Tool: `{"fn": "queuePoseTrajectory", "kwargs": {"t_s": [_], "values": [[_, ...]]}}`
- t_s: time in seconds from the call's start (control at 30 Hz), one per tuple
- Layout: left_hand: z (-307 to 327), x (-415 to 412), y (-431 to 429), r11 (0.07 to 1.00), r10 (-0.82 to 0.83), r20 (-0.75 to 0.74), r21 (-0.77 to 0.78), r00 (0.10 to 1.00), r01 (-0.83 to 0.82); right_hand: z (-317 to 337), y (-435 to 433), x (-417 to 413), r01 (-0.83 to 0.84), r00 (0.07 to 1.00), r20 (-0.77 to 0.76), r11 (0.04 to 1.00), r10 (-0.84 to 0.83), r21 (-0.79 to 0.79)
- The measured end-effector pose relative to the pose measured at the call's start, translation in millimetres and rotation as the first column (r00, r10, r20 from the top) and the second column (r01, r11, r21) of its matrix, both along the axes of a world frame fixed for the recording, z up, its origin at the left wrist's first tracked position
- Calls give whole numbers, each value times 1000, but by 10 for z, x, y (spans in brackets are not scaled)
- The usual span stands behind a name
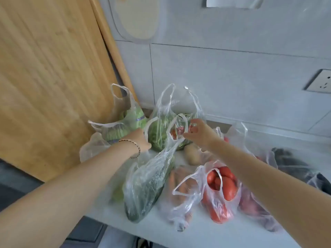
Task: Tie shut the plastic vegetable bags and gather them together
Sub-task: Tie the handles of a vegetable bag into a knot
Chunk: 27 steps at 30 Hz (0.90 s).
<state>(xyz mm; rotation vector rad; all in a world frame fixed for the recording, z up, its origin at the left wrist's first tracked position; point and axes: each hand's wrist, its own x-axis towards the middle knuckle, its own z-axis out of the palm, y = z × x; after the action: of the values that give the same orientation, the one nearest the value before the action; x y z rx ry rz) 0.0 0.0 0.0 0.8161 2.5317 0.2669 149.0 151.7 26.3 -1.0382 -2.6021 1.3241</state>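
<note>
left hand [143, 139] looks curled round one handle loop of the long greens bag [146, 185]; right hand [196, 130] is half-spread at the other loop, grip unclear; loops sit between the hands, bag body trails back below the wrists

White counter [206, 235] carries the lot: at the back a bag of leafy greens [161, 129] stands upright, a bag of pale green cabbage [125, 122] is just to its left, and a small crumpled bag [93, 145] sits further left by the edge. Nearer the front a long bag of dark greens [148, 185] lies slanted, touching a bag of carrots [182, 192], then come a bag of tomatoes [222, 188], a bag of purple-red produce [254, 208] against it, and a dark bag [293, 163] off right. A potato [192, 154] sits between leafy greens and tomatoes, loose or bagged I cannot tell.
</note>
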Motion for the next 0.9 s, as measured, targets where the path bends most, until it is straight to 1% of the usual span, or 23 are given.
{"fn": "queuePoseTrajectory", "kwargs": {"t_s": [0.03, 0.07, 0.13, 0.2, 0.23, 0.27, 0.3, 0.33, 0.37, 0.4, 0.43, 0.47, 0.5, 0.53, 0.57, 0.6, 0.63, 0.67, 0.73, 0.8, 0.83, 0.87, 0.9], "values": [[-16, -88, -40, 998, -50, 47, -22, 998, 51, -36, -25, -156, 50, 999, -8, 999, -50, -3], [15, -83, -49, 993, -109, 53, -42, 993, 111, -47, -32, -234, 103, 995, -7, 995, -103, 2], [21, -174, -124, 985, -171, 10, -36, 985, 172, -90, -113, -490, 109, 993, 40, 994, -111, 28], [37, -272, -202, 965, -259, -51, 21, 965, 260, -107, -161, -674, 81, 991, 98, 994, -88, 70], [53, -350, -250, 953, -295, -120, 33, 948, 301, -129, -182, -752, 89, 990, 101, 994, -96, 70], [26, -438, -271, 932, -344, -271, 17, 899, 362, -137, -213, -789, 118, 988, 91, 991, -123, 63], [35, -516, -299, 903, -383, -464, -6, 799, 430, -162, -229, -830, 142, 987, 78, 989, -144, 34], [90, -538, -334, 880, -406, -580, -41, 706, 473, -177, -239, -834, 178, 982, 60, 984, -178, 4], [144, -555, -350, 866, -437, -609, -84, 662, 494, -196, -236, -831, 210, 977, 25, 977, -210, -24], [155, -547, -360, 859, -474, -551, -116, 687, 499, -200, -238, -803, 233, 972, -13, 971, -234, -45], [149, -532, -384, 857, -512, -407, -188, 756, 479, -184, -233, -792, 267, 962, -46, 961, -271, -72], [119, -515, -389, 831, -543, -221, -278, 810, 482, -155, -226, -797, 301, 947, -78, 946, -311, -117], [106, -494, -382, 792, -541, -42, -362, 840, 492, -115, -221, -815, 333, 928, -111, 925, -356, -181], [52, -485, -381, 776, -477, 136, -399, 868, 489, -103, -199, -845, 352, 905, -142, 895, -400, -275], [-27, -492, -386, 774, -382, 293, -417, 877, 476, -69, -190, -874, 345, 886, -170, 858, -432, -381], [-93, -482, -390, 783, -300, 414, -407, 859, 470, -52, -176, -891, 320, 872, -193, 822, -450, -472], [-157, -466, -399, 802, -253, 498, -373, 830, 468, -32, -173, -905, 294, 863, -207, 793, -460, -534], [-228, -457, -403, 823, -240, 543, -326, 804, 466, -19, -171, -907, 273, 861, -221, 783, -457, -559], [-318, -431, -391, 896, -239, 542, -196, 805, 398, 24, -166, -875, 252, 861, -253, 802, -441, -542], [-318, -450, -373, 978, -185, 504, 7, 844, 210, 84, -169, -808, 233, 854, -303, 831, -424, -506], [-301, -476, -368, 988, -143, 484, 126, 863, 94, 111, -177, -763, 231, 843, -329, 839, -426, -493], [-272, -506, -370, 968, -96, 470, 251, 878, -28, 142, -187, -698, 235, 825, -361, 845, -435, -481], [-228, -533, -387, 918, -39, 456, 367, 889, -148, 173, -202, -627, 236, 805, -397, 852, -441, -468]]}}
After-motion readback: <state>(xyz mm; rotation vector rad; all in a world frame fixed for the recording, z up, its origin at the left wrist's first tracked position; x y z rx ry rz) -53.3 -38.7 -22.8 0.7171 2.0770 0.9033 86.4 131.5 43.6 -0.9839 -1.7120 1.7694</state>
